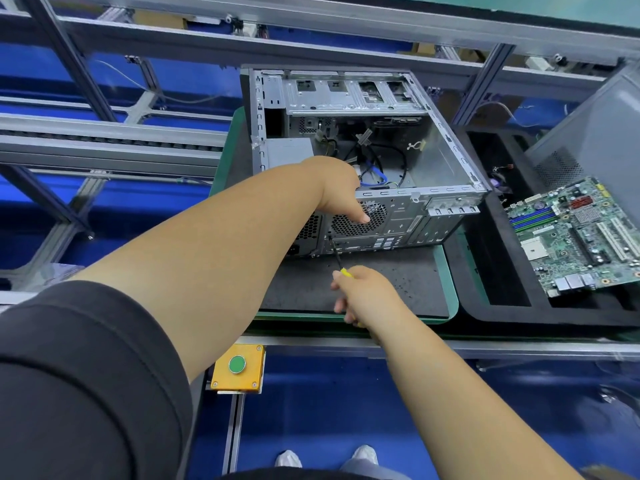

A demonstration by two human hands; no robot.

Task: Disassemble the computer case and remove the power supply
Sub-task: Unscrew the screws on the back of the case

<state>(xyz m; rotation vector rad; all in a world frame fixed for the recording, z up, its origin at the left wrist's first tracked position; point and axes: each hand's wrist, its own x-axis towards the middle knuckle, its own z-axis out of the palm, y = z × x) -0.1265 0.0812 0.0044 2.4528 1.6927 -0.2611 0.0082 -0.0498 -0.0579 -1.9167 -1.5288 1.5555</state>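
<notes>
Lying open on the green-edged mat, the computer case has its side panel off & a motherboard sits out in the foam tray at right — power supply not yet out, far-left corner inside. Left hand drapes over the near rim, fingers loosely spread on the rear fan grille, gripping nothing. Right hand is closed round a yellow screwdriver, tip at a rear-panel screw.
</notes>
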